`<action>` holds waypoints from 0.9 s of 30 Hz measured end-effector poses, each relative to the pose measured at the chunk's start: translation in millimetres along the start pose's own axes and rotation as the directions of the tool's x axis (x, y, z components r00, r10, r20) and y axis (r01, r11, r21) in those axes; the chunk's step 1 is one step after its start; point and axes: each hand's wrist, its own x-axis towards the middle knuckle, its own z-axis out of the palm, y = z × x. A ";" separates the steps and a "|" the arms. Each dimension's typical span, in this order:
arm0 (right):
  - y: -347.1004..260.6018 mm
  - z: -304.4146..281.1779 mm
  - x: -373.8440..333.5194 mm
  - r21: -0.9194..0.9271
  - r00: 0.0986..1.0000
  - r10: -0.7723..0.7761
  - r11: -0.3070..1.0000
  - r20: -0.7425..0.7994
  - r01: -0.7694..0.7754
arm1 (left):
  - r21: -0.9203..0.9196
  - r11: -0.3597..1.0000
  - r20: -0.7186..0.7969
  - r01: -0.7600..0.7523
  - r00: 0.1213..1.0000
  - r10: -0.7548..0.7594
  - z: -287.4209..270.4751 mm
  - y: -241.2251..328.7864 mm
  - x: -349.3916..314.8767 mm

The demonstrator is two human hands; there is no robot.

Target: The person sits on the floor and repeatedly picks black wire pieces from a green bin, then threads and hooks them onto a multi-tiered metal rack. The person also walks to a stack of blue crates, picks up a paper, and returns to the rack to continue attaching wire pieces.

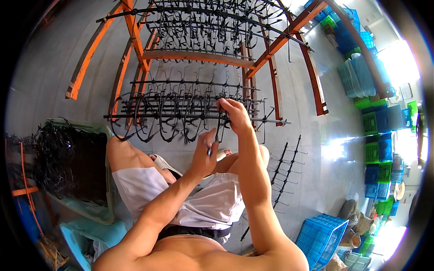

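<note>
In front of my knees a black rod (181,116) runs crosswise, with thin black curved strips (162,123) hanging from its hooks like open hoops. My right hand (235,116) is closed at the rod's right part, thumb and fingers pinching a black strip (220,123) that hangs down below them. Lower and to the left, my left hand (205,156) has curled fingers close to that strip's lower end. A small dark, bluish bit shows between those fingers, too little of it to name.
An orange metal rack (194,56) holds more loaded rods ahead. At left stands a pale green crate (108,198) heaped with black strips (56,153), above a light blue tub (74,235). Hooked rods (285,174) lie right of my knee; a blue crate (321,235) is at lower right.
</note>
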 end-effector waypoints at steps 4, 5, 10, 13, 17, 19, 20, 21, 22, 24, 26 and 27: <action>11.3 -6.9 -15.4 0.092 0.991 -0.097 0.992 0.093 0.088 | -0.066 0.961 0.119 -0.269 0.954 0.276 -16.7 44.7 -19.0; 14.3 -8.2 -18.4 0.126 0.987 -0.121 0.986 0.108 0.107 | -0.092 0.954 0.060 -0.286 0.954 0.292 -16.8 49.9 -15.4; 22.6 -12.1 -19.9 0.295 0.979 -0.145 0.950 0.142 0.098 | 0.157 0.986 -0.053 0.048 0.998 -0.040 -1.9 23.8 54.0; 22.2 -11.0 -17.3 0.176 0.982 -0.161 0.974 0.099 0.142 | 0.253 0.960 -0.053 0.122 0.992 -0.112 13.7 2.1 87.1; 16.2 -6.2 -16.7 -0.411 0.923 -0.385 0.840 0.008 0.354 | 0.138 0.929 -0.116 0.343 0.937 -0.328 21.8 -6.0 101.9; 13.9 -2.8 -17.9 -0.410 0.896 -0.444 0.818 -0.006 0.402 | 0.130 0.947 -0.145 0.295 0.950 -0.276 22.0 -2.8 101.9; 12.9 -1.7 -17.9 -0.413 0.882 -0.472 0.806 -0.017 0.423 | 0.125 0.955 -0.157 0.268 0.956 -0.247 21.8 -1.2 102.8; 13.2 0.0 -18.6 -0.420 0.850 -0.526 0.777 -0.024 0.469 | 0.081 0.946 -0.152 0.314 0.942 -0.299 21.8 0.5 102.7; 13.4 0.2 -19.0 -0.436 0.847 -0.529 0.774 -0.046 0.459 | 0.092 0.940 -0.147 0.329 0.938 -0.314 21.4 1.8 102.8; 15.5 1.7 -19.1 -0.458 0.825 -0.564 0.745 -0.043 0.486 | 0.111 0.928 -0.131 0.357 0.931 -0.342 20.9 3.4 102.6; 18.9 3.3 -18.3 -0.514 0.800 -0.597 0.706 -0.061 0.487 | 0.142 0.940 -0.142 0.312 0.946 -0.292 21.7 3.9 101.1; 20.6 4.3 -17.4 -0.570 0.758 -0.650 0.641 -0.048 0.514 | 0.157 0.947 -0.152 0.279 0.955 -0.256 22.4 3.8 100.0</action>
